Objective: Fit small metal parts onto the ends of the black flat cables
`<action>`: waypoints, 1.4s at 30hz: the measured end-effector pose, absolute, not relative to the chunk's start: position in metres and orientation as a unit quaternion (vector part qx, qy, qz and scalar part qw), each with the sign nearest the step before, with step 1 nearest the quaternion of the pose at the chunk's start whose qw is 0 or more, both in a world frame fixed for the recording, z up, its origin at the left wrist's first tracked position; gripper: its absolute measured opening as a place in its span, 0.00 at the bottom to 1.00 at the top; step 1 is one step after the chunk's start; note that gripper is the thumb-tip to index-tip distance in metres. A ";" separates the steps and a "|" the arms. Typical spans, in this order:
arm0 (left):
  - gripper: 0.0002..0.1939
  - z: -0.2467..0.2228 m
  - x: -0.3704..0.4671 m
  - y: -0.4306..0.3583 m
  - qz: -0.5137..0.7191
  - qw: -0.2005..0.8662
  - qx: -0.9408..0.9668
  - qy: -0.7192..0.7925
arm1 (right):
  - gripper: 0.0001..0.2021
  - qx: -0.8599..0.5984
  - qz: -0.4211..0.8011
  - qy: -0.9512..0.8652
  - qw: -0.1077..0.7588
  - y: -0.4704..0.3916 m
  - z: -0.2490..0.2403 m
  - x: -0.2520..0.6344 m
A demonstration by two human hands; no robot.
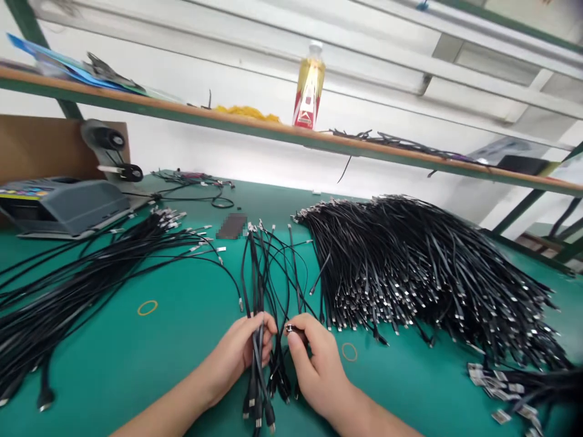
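Note:
My left hand [252,340] is wrapped round a small bundle of black USB cables [256,279], whose plug ends hang below the fist toward me. Close beside it, my right hand [316,361] pinches one cable's connector [291,329] between thumb and forefinger; its metal tip shows, while the rest is hidden in the palm. More loose black cables [280,373] lie on the green table between the two hands, their far ends spread out in front of me.
A large heap of black cables [401,261] covers the right side; another pile [104,261] lies at left. Rubber bands [147,308] rest on the green table [182,346]. A grey tape dispenser [73,203] stands back left. Above, a shelf [255,124] carries a drink bottle [310,85].

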State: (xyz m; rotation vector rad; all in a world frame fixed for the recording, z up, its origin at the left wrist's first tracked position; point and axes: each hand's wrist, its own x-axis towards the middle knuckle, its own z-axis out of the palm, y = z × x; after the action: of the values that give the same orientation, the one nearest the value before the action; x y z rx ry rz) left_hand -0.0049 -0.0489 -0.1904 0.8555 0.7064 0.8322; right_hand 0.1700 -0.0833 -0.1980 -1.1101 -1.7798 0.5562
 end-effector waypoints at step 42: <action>0.12 -0.201 -0.012 -0.038 0.436 0.565 0.586 0.384 | 0.22 -0.350 0.587 -0.552 0.478 -0.075 -0.221 0.159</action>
State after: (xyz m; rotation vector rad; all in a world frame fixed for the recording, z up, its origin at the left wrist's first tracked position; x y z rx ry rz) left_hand -0.0119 -0.0382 -0.2011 1.3785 0.9021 1.0247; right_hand 0.1590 -0.0751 -0.2206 -0.8549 -1.3489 1.4328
